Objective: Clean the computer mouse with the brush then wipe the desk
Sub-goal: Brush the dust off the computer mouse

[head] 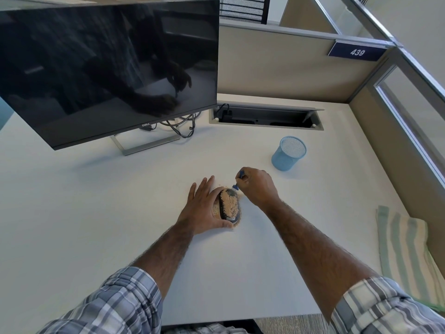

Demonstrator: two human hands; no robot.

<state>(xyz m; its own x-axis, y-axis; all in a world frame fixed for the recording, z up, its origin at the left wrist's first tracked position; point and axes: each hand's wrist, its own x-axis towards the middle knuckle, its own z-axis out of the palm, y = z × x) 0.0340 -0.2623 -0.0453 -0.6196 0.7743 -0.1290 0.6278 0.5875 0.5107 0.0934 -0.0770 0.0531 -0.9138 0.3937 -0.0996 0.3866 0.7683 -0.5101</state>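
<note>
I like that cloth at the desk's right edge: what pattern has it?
The cloth has pale green and cream stripes, clearest in the head view.

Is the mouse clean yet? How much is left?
Nothing looks finished yet. The black computer mouse is mostly coated in tan powder, with some spilled on the white desk around it. Now the left hand holds the mouse while the right hand puts the blue-handled brush to its far end. Left to do: brush the rest off, then wipe the desk with the green-striped cloth lying at the right.

The monitor point(108, 68) bezel reads "DELL"; a blue sign point(358, 52) on the partition point(277, 66) reads 439.
</note>
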